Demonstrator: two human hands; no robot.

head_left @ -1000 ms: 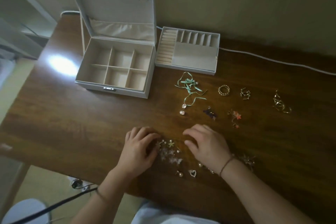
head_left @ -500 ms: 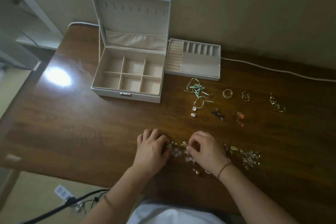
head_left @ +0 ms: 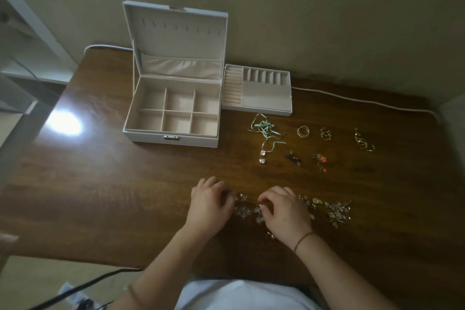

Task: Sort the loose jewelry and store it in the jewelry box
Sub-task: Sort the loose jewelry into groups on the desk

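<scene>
A white jewelry box (head_left: pixel 141 133) stands with its lid up at the back of the brown table, its six compartments bare. Its removable tray (head_left: pixel 264 95) lies beside it on the right. A heap of small loose jewelry (head_left: pixel 246 210) lies near the table's front edge and spreads to the right (head_left: pixel 337 211). My left hand (head_left: pixel 207 206) and my right hand (head_left: pixel 284 211) rest on that heap with curled fingers, picking at small pieces between them. Sorted pieces lie farther back: a green ribbon necklace (head_left: pixel 265 131), a gold ring (head_left: pixel 303 131), star earrings (head_left: pixel 320 160).
More gold pieces (head_left: pixel 363 142) lie at the right. A white cable (head_left: pixel 352 98) runs along the wall behind the tray. A bright light glare (head_left: pixel 64 123) sits on the table's left part. A black cable (head_left: pixel 83 284) hangs below the front edge.
The camera has pulled back and tilted up, so the box and table appear smaller. Both hands stay on the heap and have closed in toward each other.
</scene>
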